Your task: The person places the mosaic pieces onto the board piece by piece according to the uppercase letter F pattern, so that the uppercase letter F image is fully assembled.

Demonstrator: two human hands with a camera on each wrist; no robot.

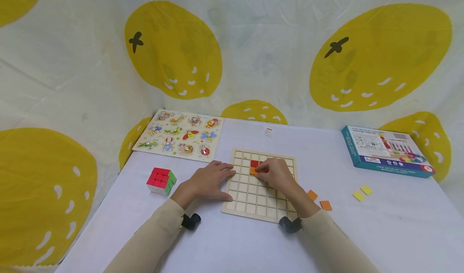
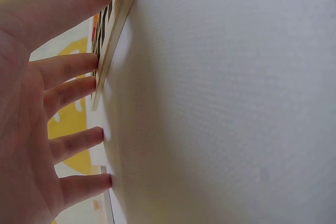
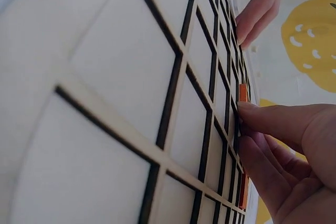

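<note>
Garment, one pair of arms: left sleeve and right sleeve, long, plain, pale beige cloth, lightly creased, narrowing along the forearm and ending near the wrist. Worn equipment, one pair: left wrist camera and right wrist camera, black, compact, each with a stubby, rounded head set to the inner side of its wrist, the finer details too small to read. Extremities, one pair: left hand and right hand, both bare beyond the sleeve ends.
</note>
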